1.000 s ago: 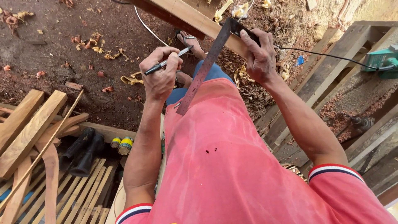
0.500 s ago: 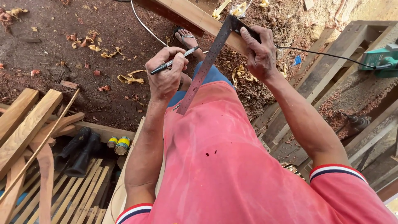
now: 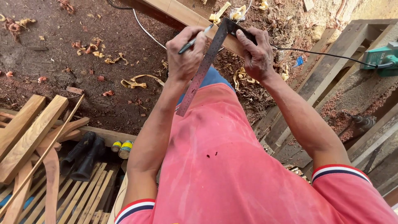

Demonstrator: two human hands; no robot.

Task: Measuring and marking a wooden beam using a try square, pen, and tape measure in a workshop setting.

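Note:
My left hand (image 3: 185, 56) grips a dark pen (image 3: 195, 40), its tip against the blade of a metal try square (image 3: 203, 71). The blade runs back toward my pink shirt (image 3: 232, 166). My right hand (image 3: 257, 54) presses the square's black stock onto a long wooden plank (image 3: 178, 12) that crosses the top of the view. Both hands are over the plank's near edge.
Wood shavings (image 3: 137, 79) litter the dirt floor. Stacked timber pieces (image 3: 29, 132) lie at the left beside dark bottles (image 3: 83, 155) and small cans (image 3: 124, 148). A green power tool (image 3: 383, 58) with a black cord (image 3: 323, 53) rests on a wooden frame at the right.
The view has shifted so the hands sit lower and nearer. My left hand brought the pen up to the square's blade at the plank; my right hand stayed on the stock.

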